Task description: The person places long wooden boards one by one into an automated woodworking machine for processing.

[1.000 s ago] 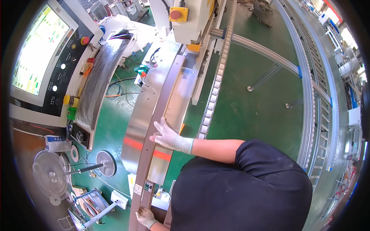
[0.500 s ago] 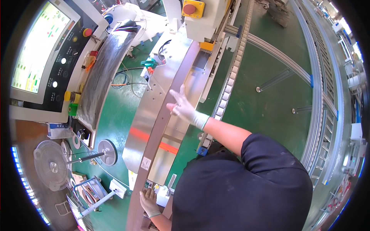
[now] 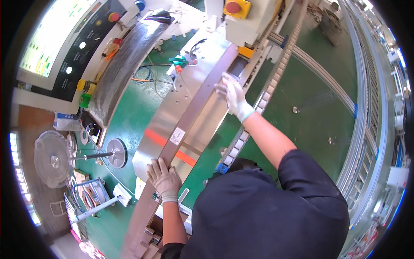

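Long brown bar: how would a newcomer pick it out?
Find the shiny silver metal worktable near the centre. Along it slants a long, narrow brown bar, with the white-gloved left hand on its lower part. Unlike the silver metal beside it, it is brown and carries a white rectangular label.

Bar (image 3: 195, 110) looked smooth, matt brown, material unclear. Sticker (image 3: 177, 136) on it looked like paper. Table (image 3: 160, 123) was shiny, smooth metal. Gloves (image 3: 166, 180) looked like thin matt fabric. Shirt (image 3: 271, 216) was matt cloth. Floor (image 3: 310, 134) looked smooth, glossy.
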The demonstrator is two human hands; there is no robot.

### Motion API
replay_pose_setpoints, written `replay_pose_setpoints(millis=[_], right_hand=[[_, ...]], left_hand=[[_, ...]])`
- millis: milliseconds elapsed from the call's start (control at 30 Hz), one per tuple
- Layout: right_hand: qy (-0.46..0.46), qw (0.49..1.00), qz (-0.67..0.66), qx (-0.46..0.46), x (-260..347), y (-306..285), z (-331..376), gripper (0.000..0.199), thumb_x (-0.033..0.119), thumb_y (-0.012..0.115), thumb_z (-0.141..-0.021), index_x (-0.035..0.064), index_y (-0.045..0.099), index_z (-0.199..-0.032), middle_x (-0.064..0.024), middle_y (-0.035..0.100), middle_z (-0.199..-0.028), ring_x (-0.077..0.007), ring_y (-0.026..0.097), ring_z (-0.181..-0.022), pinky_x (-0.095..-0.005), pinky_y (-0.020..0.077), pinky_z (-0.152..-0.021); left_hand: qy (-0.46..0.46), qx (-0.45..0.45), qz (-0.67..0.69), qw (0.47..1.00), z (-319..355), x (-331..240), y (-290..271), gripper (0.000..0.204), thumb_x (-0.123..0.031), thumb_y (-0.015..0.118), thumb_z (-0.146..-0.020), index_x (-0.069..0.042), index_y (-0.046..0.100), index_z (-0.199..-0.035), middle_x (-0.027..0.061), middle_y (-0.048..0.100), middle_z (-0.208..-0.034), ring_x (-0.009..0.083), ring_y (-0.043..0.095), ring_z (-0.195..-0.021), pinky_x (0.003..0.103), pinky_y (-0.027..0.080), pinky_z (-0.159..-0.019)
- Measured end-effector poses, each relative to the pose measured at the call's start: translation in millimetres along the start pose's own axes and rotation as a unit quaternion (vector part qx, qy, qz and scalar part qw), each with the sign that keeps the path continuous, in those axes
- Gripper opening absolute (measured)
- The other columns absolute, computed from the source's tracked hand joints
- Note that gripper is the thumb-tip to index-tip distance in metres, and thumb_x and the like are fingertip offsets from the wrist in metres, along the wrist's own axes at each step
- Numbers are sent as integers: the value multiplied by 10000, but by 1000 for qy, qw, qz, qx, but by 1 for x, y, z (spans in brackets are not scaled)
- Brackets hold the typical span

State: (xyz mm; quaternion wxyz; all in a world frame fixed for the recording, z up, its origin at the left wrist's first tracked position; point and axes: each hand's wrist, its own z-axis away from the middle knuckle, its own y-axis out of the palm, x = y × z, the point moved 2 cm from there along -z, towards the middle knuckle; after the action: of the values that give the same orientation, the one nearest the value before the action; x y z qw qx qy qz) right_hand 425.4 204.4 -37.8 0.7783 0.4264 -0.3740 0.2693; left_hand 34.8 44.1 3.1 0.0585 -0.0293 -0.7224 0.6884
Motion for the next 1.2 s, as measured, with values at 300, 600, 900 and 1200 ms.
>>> replay_pose_setpoints(millis=[300,600,900,1200], right_hand=[[83,965,52,243,-40,36,121,806,209,505,-1072,25,59,-1717,-199,142,-1779,-328,300,-1589,-467,325,-1253],[36,970,-39,237,-11,10,44,837,323,506,-1049,66,85,-1726,-67,131,-1806,-260,160,-1652,-462,341,-1222],[60,986,-60,140,-29,27,63,740,286,497,-1063,35,206,-1696,-135,192,-1785,-376,282,-1600,-508,301,-1266],[117,965,-26,232,-64,56,140,891,276,536,-1033,100,10,-1731,-137,29,-1813,-353,134,-1655,-504,230,-1291]], left_hand=[[64,-7,92,994,-56,-65,-11,765,-457,702,-883,-65,499,-1507,182,453,-1597,419,367,-1511,604,244,-1250],[94,-25,157,983,-11,-45,6,683,-396,678,-927,-42,536,-1494,197,501,-1581,418,401,-1508,562,247,-1274],[-66,-57,82,993,26,-17,6,630,-351,671,-923,-30,573,-1457,191,539,-1548,419,445,-1472,585,206,-1278],[-48,-90,131,986,29,-16,12,584,-329,696,-876,-52,627,-1386,166,584,-1495,387,494,-1424,569,285,-1240]])
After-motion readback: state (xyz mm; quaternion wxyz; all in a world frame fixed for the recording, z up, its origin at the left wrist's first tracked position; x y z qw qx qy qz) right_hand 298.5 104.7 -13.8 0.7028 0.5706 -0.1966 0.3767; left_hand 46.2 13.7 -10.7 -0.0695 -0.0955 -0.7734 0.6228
